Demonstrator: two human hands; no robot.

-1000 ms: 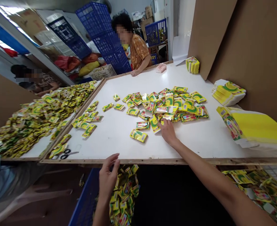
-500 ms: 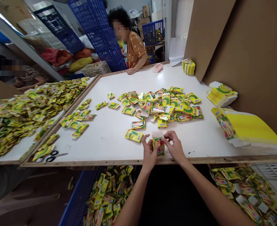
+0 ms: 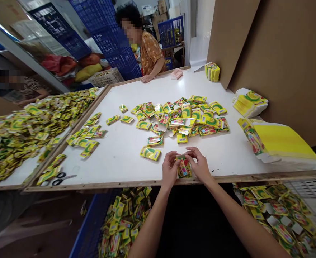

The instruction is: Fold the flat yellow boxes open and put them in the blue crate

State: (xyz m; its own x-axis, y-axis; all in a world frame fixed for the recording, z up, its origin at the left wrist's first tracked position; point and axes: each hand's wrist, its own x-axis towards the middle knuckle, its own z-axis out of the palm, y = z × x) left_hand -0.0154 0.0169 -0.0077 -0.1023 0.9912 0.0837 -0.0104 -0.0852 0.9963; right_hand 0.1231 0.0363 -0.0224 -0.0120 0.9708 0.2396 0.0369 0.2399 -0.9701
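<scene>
Between my hands, at the near edge of the white table (image 3: pixel 114 161), is a small printed carton (image 3: pixel 184 170) in green, yellow and red. My left hand (image 3: pixel 170 168) grips its left side near the top, fingers curled. My right hand (image 3: pixel 199 165) pinches its upper right corner. The fingers partly hide the carton's top end. Just beyond my hands lies a loose pile of similar small cartons (image 3: pixel 186 111), some with white flaps standing out. One yellow carton (image 3: pixel 150 153) lies flat to the left of my left hand.
Black-handled scissors (image 3: pixel 59 178) lie at the front left corner. Stacks of flat cartons (image 3: pixel 278 139) stand at the right beside a cardboard sheet (image 3: pixel 284 71). Filled crates (image 3: pixel 86 222) sit below the edge. A person (image 3: pixel 151 53) leans at the far side; another sits at the left.
The white flap that stood up at the carton's top no longer shows. Both hands have closed in around that top end. The whole view has shifted slightly.
</scene>
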